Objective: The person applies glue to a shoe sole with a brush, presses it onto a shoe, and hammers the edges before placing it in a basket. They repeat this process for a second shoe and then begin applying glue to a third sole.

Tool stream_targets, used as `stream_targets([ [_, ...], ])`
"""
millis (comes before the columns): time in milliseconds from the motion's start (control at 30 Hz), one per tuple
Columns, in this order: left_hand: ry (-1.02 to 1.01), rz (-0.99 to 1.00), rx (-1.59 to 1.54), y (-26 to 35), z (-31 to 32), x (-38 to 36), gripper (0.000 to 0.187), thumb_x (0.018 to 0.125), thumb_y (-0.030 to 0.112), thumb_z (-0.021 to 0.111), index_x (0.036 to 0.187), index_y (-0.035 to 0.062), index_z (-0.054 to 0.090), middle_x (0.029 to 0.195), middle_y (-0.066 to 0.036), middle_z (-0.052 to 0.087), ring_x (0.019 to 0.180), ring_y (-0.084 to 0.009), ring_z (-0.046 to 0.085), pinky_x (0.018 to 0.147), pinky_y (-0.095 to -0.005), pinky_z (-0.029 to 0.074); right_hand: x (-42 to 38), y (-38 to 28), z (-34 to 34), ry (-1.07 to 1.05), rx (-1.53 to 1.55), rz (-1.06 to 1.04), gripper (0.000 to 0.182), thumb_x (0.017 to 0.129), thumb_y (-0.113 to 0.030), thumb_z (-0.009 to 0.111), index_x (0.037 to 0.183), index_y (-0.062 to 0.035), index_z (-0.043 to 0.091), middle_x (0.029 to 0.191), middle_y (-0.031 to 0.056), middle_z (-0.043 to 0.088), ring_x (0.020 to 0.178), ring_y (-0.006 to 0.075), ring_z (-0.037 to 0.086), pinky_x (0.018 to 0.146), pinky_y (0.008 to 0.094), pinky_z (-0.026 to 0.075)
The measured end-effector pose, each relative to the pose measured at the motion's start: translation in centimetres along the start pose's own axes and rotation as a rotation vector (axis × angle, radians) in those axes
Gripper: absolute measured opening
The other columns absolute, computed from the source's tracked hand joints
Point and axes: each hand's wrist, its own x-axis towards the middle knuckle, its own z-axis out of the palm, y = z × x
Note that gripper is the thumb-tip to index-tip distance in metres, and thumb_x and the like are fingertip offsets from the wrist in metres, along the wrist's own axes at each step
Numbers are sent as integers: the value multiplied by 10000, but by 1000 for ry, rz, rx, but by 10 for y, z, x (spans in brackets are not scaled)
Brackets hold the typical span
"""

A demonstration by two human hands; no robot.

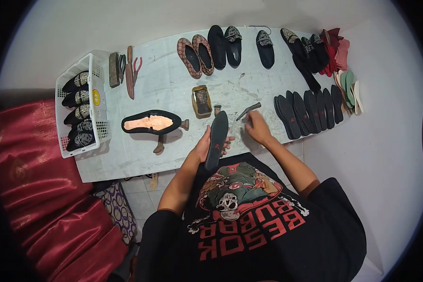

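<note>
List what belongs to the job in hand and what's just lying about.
Likely for the job: black sole in the left hand, shoe with peach underside, spare soles, hammer-like tool.

Seemingly just lying about: red-handled pliers, patterned shoes, white crate.

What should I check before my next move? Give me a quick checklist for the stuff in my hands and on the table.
1. Black sole held in your left hand: ok.
2. Red mark on the sole facing the camera: ok.
3. Hammer-like tool gripped by your right hand: cannot tell; the fingers are right at it, but their hold is unclear.
4. Shoe with its bare tan surface facing up: ok.
5. Held sole set on that shoe: not ok; the two are apart.
6. Contents of the yellowish container identified: cannot tell; they look dark brown.
</note>
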Motion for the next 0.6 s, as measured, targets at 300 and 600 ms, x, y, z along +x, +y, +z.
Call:
stream_targets([
  [300, 125, -69, 243, 9, -23, -54, 906, 1005, 784, 198, 1565, 103, 406, 1441, -206, 587, 1101, -356, 694, 891, -481, 607, 3, -76, 95, -215, 596, 285, 423, 979, -295, 735, 1277, -37, 581, 959, 49, 674, 817, 140, 637, 735, 322, 520],
  [600, 138, 41, 252, 21, -15, -113, 693, 1087, 617, 312, 1485, 75, 478, 1288, -130, 661, 1051, -243, 680, 858, -364, 557, 32, -39, 94, -85, 185, 456, 493, 855, -327, 798, 1140, 20, 595, 959, 206, 702, 882, 338, 696, 801, 411, 543],
])
